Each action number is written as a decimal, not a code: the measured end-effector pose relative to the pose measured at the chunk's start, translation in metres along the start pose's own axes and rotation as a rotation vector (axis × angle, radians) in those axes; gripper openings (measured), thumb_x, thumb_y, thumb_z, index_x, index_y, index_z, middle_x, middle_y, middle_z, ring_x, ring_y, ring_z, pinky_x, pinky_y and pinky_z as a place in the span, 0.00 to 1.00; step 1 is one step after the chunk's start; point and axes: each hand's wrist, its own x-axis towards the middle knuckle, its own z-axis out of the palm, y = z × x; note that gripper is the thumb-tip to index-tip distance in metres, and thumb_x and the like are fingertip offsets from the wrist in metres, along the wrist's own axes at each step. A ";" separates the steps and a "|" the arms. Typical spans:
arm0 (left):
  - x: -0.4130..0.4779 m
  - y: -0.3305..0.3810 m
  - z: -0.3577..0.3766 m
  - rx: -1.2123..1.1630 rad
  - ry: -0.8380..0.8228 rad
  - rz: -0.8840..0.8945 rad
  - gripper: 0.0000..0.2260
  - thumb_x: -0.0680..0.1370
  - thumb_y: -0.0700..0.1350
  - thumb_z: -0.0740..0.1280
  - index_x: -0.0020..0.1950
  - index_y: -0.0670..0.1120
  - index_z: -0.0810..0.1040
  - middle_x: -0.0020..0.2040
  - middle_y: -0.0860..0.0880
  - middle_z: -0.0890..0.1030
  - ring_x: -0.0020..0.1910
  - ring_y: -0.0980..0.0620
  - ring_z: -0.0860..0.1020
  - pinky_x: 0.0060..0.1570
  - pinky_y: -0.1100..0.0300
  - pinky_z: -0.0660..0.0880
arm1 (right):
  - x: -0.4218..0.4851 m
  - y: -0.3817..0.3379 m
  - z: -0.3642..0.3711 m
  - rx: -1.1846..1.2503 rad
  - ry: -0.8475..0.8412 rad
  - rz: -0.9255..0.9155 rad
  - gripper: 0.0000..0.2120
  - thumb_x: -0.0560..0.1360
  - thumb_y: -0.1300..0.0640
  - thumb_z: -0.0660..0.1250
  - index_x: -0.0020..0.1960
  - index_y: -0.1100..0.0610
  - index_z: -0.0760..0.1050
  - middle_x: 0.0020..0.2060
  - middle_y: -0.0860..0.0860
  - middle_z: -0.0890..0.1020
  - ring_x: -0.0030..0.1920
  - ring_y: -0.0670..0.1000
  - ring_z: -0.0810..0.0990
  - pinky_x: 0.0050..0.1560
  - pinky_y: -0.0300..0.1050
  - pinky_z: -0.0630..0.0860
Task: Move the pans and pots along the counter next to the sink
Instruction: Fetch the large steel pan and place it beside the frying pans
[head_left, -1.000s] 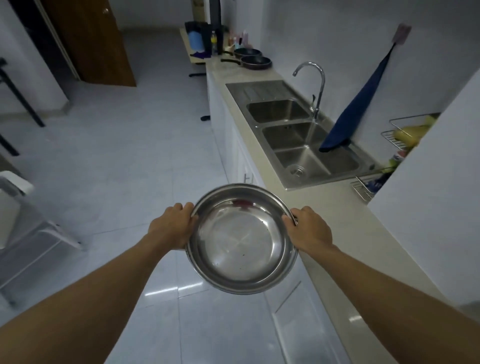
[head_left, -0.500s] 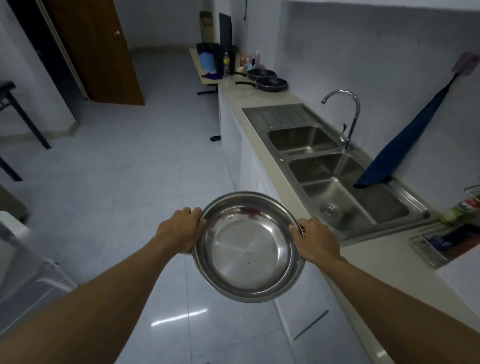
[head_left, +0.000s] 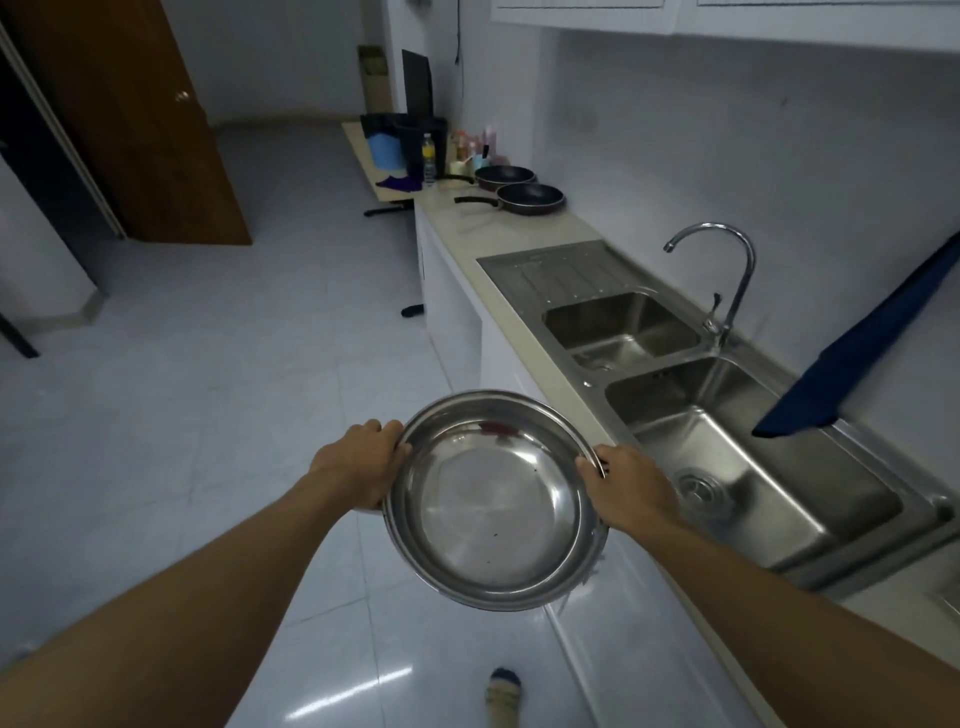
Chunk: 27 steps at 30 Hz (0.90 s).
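Both hands (head_left: 358, 470) gripping pan (head_left: 493, 514) rim

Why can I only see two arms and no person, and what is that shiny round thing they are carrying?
The camera sits on the person's head and looks forward and down, so you see only their arms, like looking through their eyes. There is no machine here, just bare hands. The left hand and the right hand grip opposite sides of a shiny steel basin, held in the air over the floor beside the counter. The counter has a double sink with a curved tap. Farther along it lie two dark frying pans, one behind the other, with bottles past them. A blue cloth hangs into the sink.
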 end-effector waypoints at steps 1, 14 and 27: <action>0.018 -0.004 -0.002 0.001 -0.002 -0.004 0.19 0.83 0.59 0.49 0.66 0.51 0.69 0.56 0.47 0.74 0.56 0.45 0.74 0.56 0.45 0.76 | 0.019 -0.004 0.004 -0.002 -0.001 -0.001 0.13 0.82 0.42 0.61 0.46 0.48 0.76 0.45 0.48 0.78 0.44 0.50 0.79 0.44 0.46 0.75; 0.236 -0.047 -0.059 -0.029 -0.006 -0.050 0.17 0.84 0.58 0.50 0.65 0.51 0.69 0.56 0.47 0.74 0.55 0.47 0.75 0.56 0.45 0.77 | 0.262 -0.057 0.027 0.022 0.003 -0.051 0.13 0.81 0.43 0.62 0.42 0.47 0.76 0.37 0.43 0.75 0.38 0.45 0.76 0.38 0.44 0.71; 0.470 -0.132 -0.111 0.007 -0.029 0.085 0.17 0.84 0.58 0.50 0.64 0.51 0.70 0.53 0.49 0.73 0.54 0.47 0.74 0.56 0.45 0.77 | 0.453 -0.138 0.071 0.028 0.034 0.070 0.15 0.81 0.42 0.60 0.40 0.49 0.74 0.41 0.48 0.74 0.40 0.51 0.77 0.40 0.47 0.74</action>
